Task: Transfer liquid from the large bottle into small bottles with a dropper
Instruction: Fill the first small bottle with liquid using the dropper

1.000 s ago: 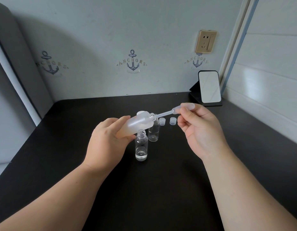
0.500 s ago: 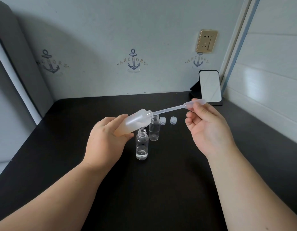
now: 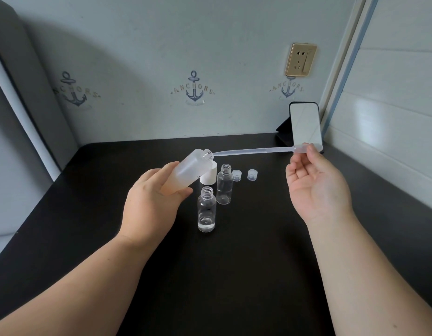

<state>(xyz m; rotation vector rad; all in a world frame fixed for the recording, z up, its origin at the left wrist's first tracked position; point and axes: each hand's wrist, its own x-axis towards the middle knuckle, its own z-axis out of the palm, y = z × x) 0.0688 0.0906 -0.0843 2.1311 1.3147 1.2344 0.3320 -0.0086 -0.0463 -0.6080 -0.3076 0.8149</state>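
Fingers of the left hand (image 3: 149, 204) stay wrapped round the tilted large bottle (image 3: 188, 172); right hand (image 3: 316, 187) pinching the dropper (image 3: 256, 151) bulb has pulled it almost out, tip at the mouth, so next stop's probably the near small bottle (image 3: 206, 209).

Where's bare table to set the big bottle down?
Free: the dark table between the forearms, nearer than the part-filled small bottle; also left of the left hand. Crowded: behind it, the empty small bottle, white cap and two clear caps.
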